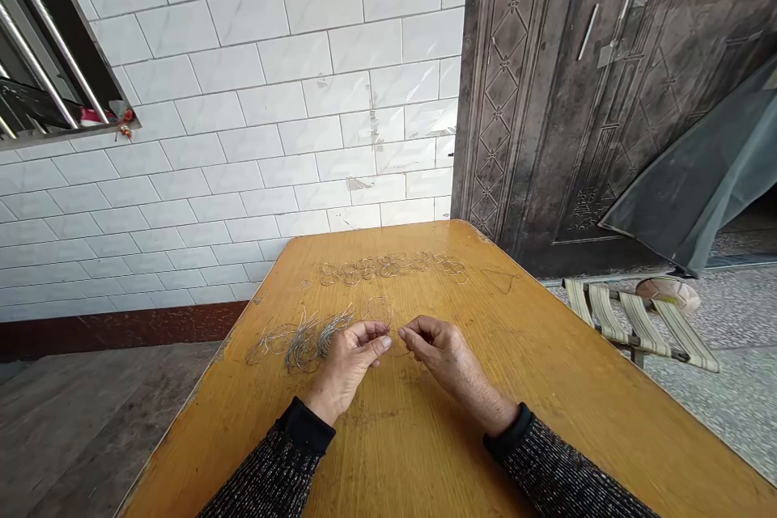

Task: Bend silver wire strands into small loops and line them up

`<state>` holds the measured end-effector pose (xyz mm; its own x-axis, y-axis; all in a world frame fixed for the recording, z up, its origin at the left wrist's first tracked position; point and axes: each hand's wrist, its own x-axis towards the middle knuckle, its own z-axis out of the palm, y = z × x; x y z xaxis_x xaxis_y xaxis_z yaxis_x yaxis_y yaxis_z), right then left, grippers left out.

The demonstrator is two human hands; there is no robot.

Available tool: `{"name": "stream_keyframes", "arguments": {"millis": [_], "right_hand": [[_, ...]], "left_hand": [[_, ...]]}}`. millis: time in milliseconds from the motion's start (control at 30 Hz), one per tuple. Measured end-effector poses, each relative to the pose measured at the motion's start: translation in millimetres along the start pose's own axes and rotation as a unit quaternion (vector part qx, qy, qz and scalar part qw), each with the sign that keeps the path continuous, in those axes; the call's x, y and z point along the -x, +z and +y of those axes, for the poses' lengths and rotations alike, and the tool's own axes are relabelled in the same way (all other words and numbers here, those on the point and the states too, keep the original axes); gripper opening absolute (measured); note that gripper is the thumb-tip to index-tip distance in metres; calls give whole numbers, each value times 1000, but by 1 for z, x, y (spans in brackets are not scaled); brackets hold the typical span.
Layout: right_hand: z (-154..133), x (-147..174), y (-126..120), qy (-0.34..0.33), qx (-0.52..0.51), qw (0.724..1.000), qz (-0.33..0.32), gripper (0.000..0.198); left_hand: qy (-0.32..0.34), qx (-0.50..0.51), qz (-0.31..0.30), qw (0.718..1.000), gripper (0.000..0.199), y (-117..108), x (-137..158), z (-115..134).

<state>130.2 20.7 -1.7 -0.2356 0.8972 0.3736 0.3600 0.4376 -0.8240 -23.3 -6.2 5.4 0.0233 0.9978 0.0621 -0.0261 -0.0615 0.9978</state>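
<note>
Over the middle of the wooden table (461, 453), my left hand (352, 360) pinches a thin wire (381, 303) between thumb and fingertips. Part of that wire loops up beyond the fingers. My right hand (446, 356) is closed in a pinch just to the right, its fingertips a short gap from the left ones. A fine strand seems to run at its fingertips, too thin to follow fully. Beside my left hand lies a loose bundle of grey wires (300, 346). Farther back, a row of small coiled wire loops (388, 265) stretches across the tabletop.
A single bent wire (501, 279) rests near the table's right edge. White wall tiles (316, 105) rise behind the table. At right are a dark carved door (546, 97), a grey hanging curtain (698, 170) and a low strap stool (643, 320). A barred window (52, 40) is upper left.
</note>
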Motion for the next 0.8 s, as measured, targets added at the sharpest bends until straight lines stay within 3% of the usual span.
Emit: {"name": "stream_keyframes", "arguments": {"millis": [267, 433, 633, 800], "right_hand": [[-6, 1, -1, 1, -19, 999, -38, 30], [-8, -4, -14, -11, -68, 997, 21, 27], [-8, -3, -15, -16, -47, 999, -5, 16], [-8, -2, -14, 2, 20, 1000, 18, 17]], "left_hand": [[-19, -8, 2, 1000, 28, -1, 1, 5], [-9, -67, -55, 996, 25, 4, 5, 9], [-3, -109, -106, 988, 20, 10, 9, 7], [-8, -58, -50, 997, 19, 16, 9, 3]]}}
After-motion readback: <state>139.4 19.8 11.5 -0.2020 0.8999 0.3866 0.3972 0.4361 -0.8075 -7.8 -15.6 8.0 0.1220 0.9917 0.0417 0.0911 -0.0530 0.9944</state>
